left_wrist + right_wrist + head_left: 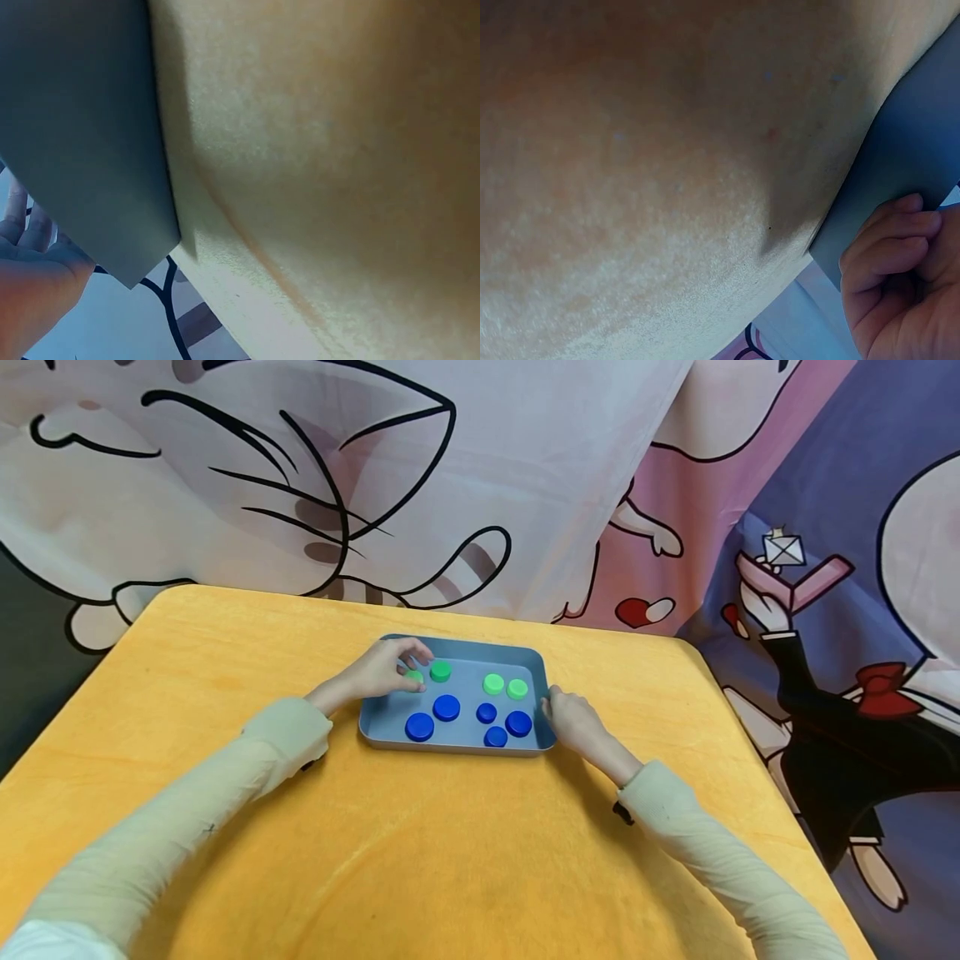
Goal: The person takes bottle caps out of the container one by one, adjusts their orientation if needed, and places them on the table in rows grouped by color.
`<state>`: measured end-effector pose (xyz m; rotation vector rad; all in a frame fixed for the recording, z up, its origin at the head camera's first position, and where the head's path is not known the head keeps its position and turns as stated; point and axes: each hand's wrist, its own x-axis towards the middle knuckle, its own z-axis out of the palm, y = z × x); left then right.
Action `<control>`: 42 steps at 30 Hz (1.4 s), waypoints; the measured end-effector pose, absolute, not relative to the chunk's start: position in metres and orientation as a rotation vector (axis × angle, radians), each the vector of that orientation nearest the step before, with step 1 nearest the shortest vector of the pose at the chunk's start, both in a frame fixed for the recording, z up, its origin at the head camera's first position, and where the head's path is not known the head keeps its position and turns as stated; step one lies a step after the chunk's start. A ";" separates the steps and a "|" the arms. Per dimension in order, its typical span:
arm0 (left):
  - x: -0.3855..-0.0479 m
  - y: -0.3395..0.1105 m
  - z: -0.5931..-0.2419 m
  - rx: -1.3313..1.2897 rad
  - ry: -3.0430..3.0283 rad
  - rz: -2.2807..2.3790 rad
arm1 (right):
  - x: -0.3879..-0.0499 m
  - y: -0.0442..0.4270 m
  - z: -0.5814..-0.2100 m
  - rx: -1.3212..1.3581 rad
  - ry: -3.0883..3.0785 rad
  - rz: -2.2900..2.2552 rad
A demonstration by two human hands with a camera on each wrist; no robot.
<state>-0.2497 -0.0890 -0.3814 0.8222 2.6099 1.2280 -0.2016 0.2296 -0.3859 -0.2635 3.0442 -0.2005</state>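
A shallow grey-blue tray (457, 748) holds round green and blue plastic caps. My left hand (381, 669) reaches over the tray's left side in the head view, pinching a light green cap (414, 677) between thumb and fingers. Beside it lies a darker green cap (440, 672). Two light green caps, one of them the left one (492, 684), sit toward the right. Several blue caps of differing size, among them a large one (446, 707), lie along the near half. At the tray's right wall, my right hand (573, 720) grips the rim with curled fingers (889, 255).
The tray stands on a yellow-covered table (390, 843), near its far edge. Behind it hangs a cartoon-printed cloth (555, 510), continuing along the right side.
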 end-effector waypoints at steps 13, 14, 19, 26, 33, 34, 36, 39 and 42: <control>-0.253 -0.088 -0.387 0.796 2.630 1.118 | -0.202 0.229 -0.387 -0.257 3.039 -0.200; -0.253 -0.088 -0.387 0.796 2.630 1.110 | -0.201 0.229 -0.387 -0.258 3.037 -0.200; -0.253 -0.086 -0.387 0.797 2.639 1.088 | -0.200 0.229 -0.386 -0.261 3.035 -0.209; -0.255 -0.085 -0.387 0.803 2.672 1.052 | -0.201 0.229 -0.386 -0.252 3.032 -0.210; -0.258 -0.084 -0.388 0.788 2.690 0.998 | -0.202 0.229 -0.387 -0.244 3.036 -0.214; -0.259 -0.084 -0.388 0.785 2.692 0.988 | -0.202 0.229 -0.387 -0.243 3.037 -0.213; -0.260 -0.084 -0.389 0.782 2.697 0.965 | -0.202 0.229 -0.388 -0.246 3.038 -0.214; -0.260 -0.083 -0.388 0.775 2.702 0.926 | -0.202 0.229 -0.387 -0.258 3.039 -0.215; -0.260 -0.082 -0.389 0.782 2.711 0.881 | -0.201 0.229 -0.387 -0.270 3.047 -0.216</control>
